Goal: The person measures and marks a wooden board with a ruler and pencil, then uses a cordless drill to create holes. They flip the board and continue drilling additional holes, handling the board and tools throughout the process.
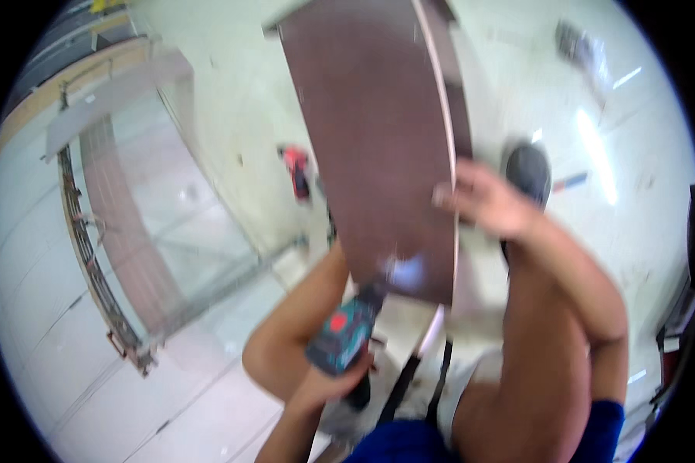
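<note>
A long dark brown wooden cabinet carcass [371,131] stands tilted before me, its broad panel facing up and its pale edge along the right. My right hand [490,202] grips that right edge, thumb on the panel's face and fingers over the side. At the near left corner of the panel, my left hand [336,382] is closed round the handle of a teal and black cordless drill [344,332]. The drill's nose meets or nearly meets the panel's near edge; blur hides its tip.
A red and black power tool [295,171] lies on the pale floor left of the cabinet. Further left is a glass-paned frame [185,208] with brown strips. My shoe [527,174] is beside the cabinet, near a blue-and-orange hand tool [570,182]. A plastic-wrapped bundle [587,52] lies far right.
</note>
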Available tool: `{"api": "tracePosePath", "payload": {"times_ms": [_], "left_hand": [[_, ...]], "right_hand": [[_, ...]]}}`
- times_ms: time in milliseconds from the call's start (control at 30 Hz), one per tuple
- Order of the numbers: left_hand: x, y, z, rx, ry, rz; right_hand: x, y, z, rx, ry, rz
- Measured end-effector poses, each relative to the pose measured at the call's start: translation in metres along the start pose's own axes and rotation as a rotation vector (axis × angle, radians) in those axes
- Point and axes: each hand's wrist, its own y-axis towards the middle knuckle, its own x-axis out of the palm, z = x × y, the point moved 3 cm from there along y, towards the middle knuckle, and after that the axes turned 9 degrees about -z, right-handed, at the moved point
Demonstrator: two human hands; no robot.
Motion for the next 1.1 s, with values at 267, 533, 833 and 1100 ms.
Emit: {"api": "tracePosePath", "payload": {"times_ms": [267, 533, 833, 1100], "left_hand": [[-0.019, -0.009, 0.025, -0.278, -0.521, -0.06], [-0.087, -0.011, -0.017, -0.099, -0.581, 0.344], [-0.14, -0.02, 0.018, 0.136, -1.236, 0.522], [-0.153, -0.037, 0.026, 0.167, -1.334, 0.592]], "right_hand": [[0.001, -0.006, -0.009, 0.166, 0.066, -0.06], [-0.046, -0.019, 0.006, 0.281, 0.403, 0.211], [-0.181, 0.125, -0.15, 0.414, -0.11, 0.618], [-0.225, 0.204, -0.139, 1.247, -0.238, 0.231]]}}
